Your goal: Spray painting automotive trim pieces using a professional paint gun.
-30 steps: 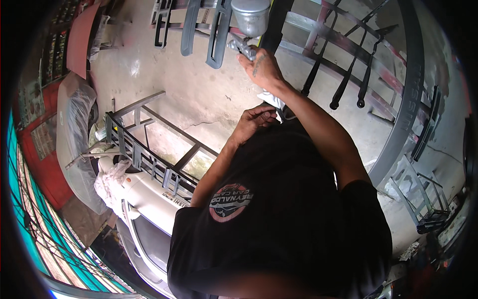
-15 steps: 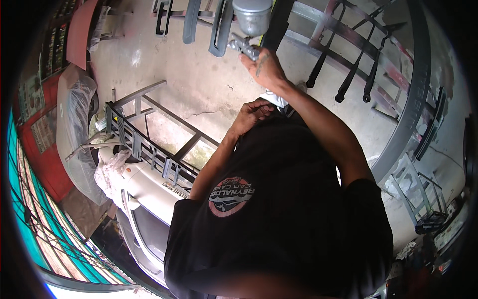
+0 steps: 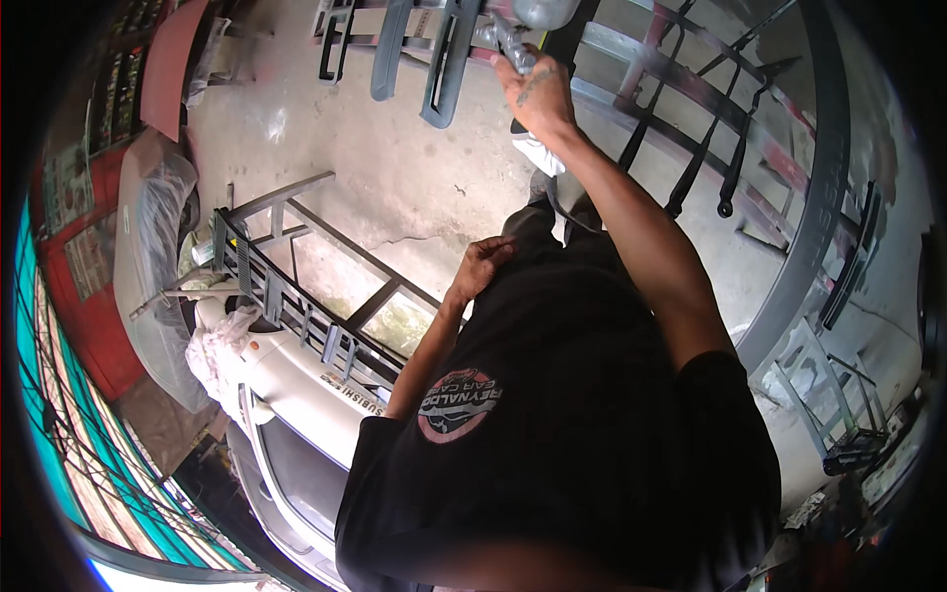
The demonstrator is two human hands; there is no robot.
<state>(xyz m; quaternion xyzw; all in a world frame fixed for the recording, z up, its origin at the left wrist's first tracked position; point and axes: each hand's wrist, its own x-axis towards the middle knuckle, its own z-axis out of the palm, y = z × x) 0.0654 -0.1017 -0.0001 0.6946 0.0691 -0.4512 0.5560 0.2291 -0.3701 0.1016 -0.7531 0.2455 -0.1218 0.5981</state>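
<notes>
A spray gun (image 3: 513,35) with a metal cup (image 3: 543,10), contents hidden, is being grasped by the right hand (image 3: 538,94), pointing toward grey panels (image 3: 444,59); the left hand (image 3: 481,266) is being held loosely curled, empty.

I see even daylight, brightest on the concrete floor (image 3: 395,178). Glare blows out the lower left corner. Heavy fisheye bending and black vignette at the rim; edges away from the floor go soft.
</notes>
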